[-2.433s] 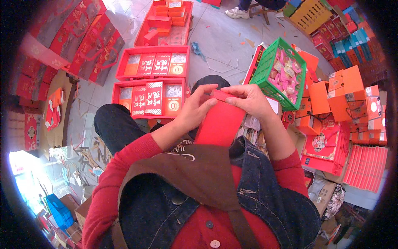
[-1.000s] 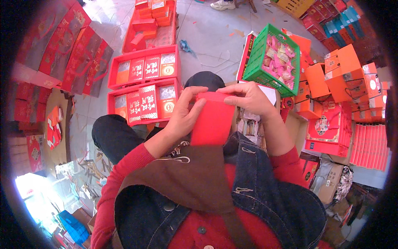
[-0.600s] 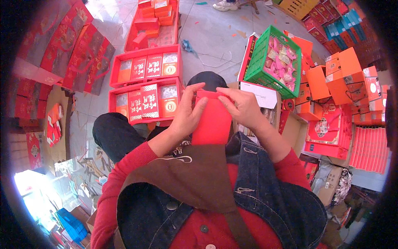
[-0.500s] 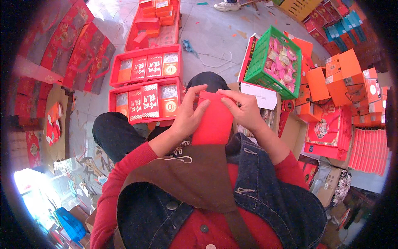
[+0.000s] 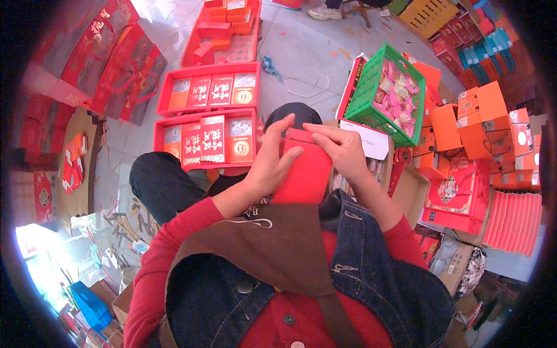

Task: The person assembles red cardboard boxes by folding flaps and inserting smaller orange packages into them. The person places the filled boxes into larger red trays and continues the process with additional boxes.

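Observation:
A plain red cardboard box (image 5: 303, 174) lies lengthwise over my lap, its near end against my brown apron (image 5: 278, 243). Along the box's left side my left hand (image 5: 271, 159) is curved, with the thumb over the edge and the fingers reaching toward the far end. My right hand (image 5: 343, 148) pinches the narrow flap (image 5: 299, 135) at the far end between thumb and forefinger. The box's underside and some of my left fingertips are hidden.
Ahead to the left stand red trays (image 5: 204, 139) holding red and white packs. A green crate (image 5: 371, 98) of pink wrapped pieces sits at the right, beside stacked orange boxes (image 5: 476, 127). Large red gift bags (image 5: 125, 75) line the far left.
The far-end flap now sits bent over the box's end, with a crease showing. My right hand has shifted slightly nearer to me; my left thumb has moved a little right.

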Tool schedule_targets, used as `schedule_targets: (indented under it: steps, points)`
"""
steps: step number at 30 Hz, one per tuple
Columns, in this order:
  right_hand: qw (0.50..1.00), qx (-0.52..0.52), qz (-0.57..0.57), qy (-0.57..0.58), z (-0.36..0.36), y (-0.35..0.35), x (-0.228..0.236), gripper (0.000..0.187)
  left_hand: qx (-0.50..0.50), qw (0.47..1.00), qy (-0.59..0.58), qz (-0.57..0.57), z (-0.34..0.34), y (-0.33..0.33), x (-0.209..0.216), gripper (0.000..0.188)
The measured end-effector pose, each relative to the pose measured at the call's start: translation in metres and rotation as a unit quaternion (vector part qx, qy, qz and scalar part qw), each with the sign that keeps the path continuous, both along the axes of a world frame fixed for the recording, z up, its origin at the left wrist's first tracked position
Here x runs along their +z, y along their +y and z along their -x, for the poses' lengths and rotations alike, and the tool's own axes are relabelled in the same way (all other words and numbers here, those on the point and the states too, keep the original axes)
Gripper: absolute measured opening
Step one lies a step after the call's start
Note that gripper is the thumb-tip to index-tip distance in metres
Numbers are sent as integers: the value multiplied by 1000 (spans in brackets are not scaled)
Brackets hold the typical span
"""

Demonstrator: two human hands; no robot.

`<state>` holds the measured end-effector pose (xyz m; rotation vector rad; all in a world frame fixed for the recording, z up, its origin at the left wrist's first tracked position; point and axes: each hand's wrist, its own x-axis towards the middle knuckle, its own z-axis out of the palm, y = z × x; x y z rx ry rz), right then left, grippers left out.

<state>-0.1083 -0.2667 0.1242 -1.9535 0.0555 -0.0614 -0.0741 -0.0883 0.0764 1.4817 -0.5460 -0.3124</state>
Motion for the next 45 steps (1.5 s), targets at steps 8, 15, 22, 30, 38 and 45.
schedule_targets:
  steps: [8,15,22,30,38,45]
  points:
    - [999,28,-24,-5,14,3,2,24,20,998,-43,-43,3,-3,9,40]
    - [997,39,15,-65,20,4,-4,24,-1,1000,-3,10,5,-3,2,25]
    - [978,-41,-175,-106,29,-6,-26,27,49,997,-29,59,6,-3,-13,21]
    - [907,98,294,-286,27,-8,-30,53,104,992,51,41,1,6,-23,12]
    - [833,417,226,-283,-84,44,-58,52,231,854,433,174,-31,67,-70,26]
    - [919,278,-226,166,-106,145,-107,48,245,846,399,255,-44,161,-67,47]
